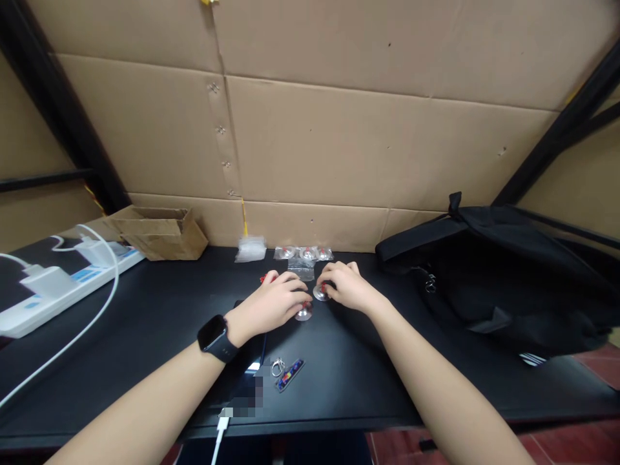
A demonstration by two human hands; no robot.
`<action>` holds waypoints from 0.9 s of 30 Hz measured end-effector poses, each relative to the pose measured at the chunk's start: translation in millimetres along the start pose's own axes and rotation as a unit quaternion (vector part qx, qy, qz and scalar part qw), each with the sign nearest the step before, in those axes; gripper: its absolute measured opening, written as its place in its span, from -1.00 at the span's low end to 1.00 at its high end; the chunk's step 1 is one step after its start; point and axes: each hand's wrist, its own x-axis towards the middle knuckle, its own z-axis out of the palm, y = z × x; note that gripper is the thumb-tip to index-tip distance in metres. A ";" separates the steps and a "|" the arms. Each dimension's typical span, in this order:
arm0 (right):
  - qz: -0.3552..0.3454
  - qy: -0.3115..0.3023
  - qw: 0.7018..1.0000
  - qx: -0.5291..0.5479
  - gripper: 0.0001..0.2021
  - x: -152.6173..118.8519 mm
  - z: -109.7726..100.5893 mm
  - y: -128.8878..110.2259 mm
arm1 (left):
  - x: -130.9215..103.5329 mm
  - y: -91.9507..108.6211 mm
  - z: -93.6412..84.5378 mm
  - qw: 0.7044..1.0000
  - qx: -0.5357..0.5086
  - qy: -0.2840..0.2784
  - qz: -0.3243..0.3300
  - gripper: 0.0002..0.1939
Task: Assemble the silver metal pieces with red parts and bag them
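Note:
On the black table (353,381), my left hand (271,303) has its fingertips closed on a clear round suction cup (304,314) with a red middle. A watch sits on that wrist. Just to the right, my right hand (349,287) pinches a second clear suction cup (320,293) by its red part. A small red piece (264,279) shows behind my left hand, mostly hidden. Beyond both hands lies a clear plastic bag (301,270), with several bagged suction cups (285,253) in a row behind it.
A stack of clear bags (250,248) and a cardboard box (162,232) stand by the cardboard wall. Left is a white power strip (53,300) with cables. A black backpack (508,271) fills the right. Nearer lie a keychain (289,375) and a plugged-in phone (237,387).

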 end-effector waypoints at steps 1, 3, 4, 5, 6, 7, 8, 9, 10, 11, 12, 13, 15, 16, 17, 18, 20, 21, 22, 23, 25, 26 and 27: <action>-0.004 -0.001 1.000 -0.005 -0.80 -0.6 -0.4 0.6 | 0.1 -0.4 -0.9 1.000 0.002 0.001 -0.002 -0.80; -0.011 -0.004 1.000 -0.014 -0.85 -1.1 -0.4 2.1 | 0.4 -1.0 -3.2 1.000 0.002 0.001 -0.006 -0.83; -0.013 -0.005 1.000 -0.018 -0.87 -1.0 0.1 3.1 | 0.5 -1.1 -4.5 1.000 -0.001 0.001 -0.008 -0.83; -0.013 -0.005 1.000 -0.021 -0.87 -0.7 0.9 4.0 | 0.6 -1.2 -5.7 1.000 -0.004 0.001 -0.009 -0.83; -0.013 -0.005 1.000 -0.023 -0.86 -0.2 2.0 4.9 | 0.4 -1.4 -6.9 1.000 -0.008 0.002 -0.010 -0.83; -0.012 -0.005 1.000 -0.025 -0.84 0.3 3.0 5.6 | 0.1 -1.6 -8.2 1.000 -0.011 0.002 -0.010 -0.83; -0.010 -0.006 1.000 -0.026 -0.82 0.8 3.9 6.2 | -0.4 -1.9 -9.6 1.000 -0.016 -0.001 -0.009 -0.83; -0.009 -0.006 1.000 -0.028 -0.80 1.1 4.4 6.4 | -1.2 -2.4 -11.1 1.000 -0.020 -0.006 -0.008 -0.82; -0.007 -0.007 1.000 -0.028 -0.79 1.4 4.5 6.3 | -2.2 -3.0 -12.7 1.000 -0.025 -0.012 -0.006 -0.81; -0.005 -0.009 1.000 -0.029 -0.79 1.4 4.3 6.0 | -3.2 -3.8 -14.4 0.999 -0.031 -0.018 -0.005 -0.81; -0.004 -0.011 1.000 -0.029 -0.80 1.4 3.7 5.6 | -4.3 -4.7 -15.8 0.999 -0.035 -0.024 -0.004 -0.81; -0.002 -0.013 1.000 -0.028 -0.81 1.2 3.1 5.2 | -5.2 -5.8 -16.9 0.999 -0.040 -0.028 -0.003 -0.83; 0.001 -0.015 0.999 -0.028 -0.82 0.9 2.3 4.7 | -6.3 -8.0 -17.6 0.998 -0.045 -0.033 -0.003 -0.86; 0.002 -0.014 0.999 -0.029 -0.82 0.9 2.5 4.8 | -6.5 -8.9 -17.0 0.998 -0.046 -0.034 -0.004 -0.87; 0.003 -0.012 0.999 -0.031 -0.82 0.8 3.0 5.1 | -6.5 -9.7 -15.9 0.998 -0.047 -0.034 -0.005 -0.88; 0.003 -0.010 0.999 -0.032 -0.81 0.9 3.8 5.4 | -6.3 -10.1 -14.3 0.998 -0.048 -0.031 -0.007 -0.89; 0.004 -0.006 0.999 -0.036 -0.81 1.0 5.8 5.8 | -5.7 -10.0 -10.6 0.998 -0.048 -0.025 -0.008 -0.88; 0.003 -0.004 0.999 -0.037 -0.82 1.1 6.5 5.5 | -5.4 -9.8 -8.9 0.999 -0.047 -0.023 -0.007 -0.87; 0.001 -0.001 0.999 -0.039 -0.83 1.1 6.9 4.9 | -5.1 -9.5 -7.3 0.999 -0.045 -0.021 -0.007 -0.86; -0.002 0.004 0.999 -0.040 -0.84 1.2 6.8 3.8 | -4.9 -9.5 -5.9 0.999 -0.040 -0.018 -0.009 -0.85; -0.009 0.019 0.999 -0.030 -0.86 1.4 5.0 0.0 | -4.6 -10.5 -3.9 0.999 -0.026 -0.004 -0.032 -0.84; -0.012 0.026 0.999 -0.017 -0.86 1.6 3.5 -2.5 | -4.3 -11.7 -3.3 0.998 -0.020 0.009 -0.053 -0.83; -0.013 0.035 0.999 -0.002 -0.85 1.7 2.0 -5.5 | -4.0 -13.1 -2.8 0.996 -0.015 0.025 -0.080 -0.83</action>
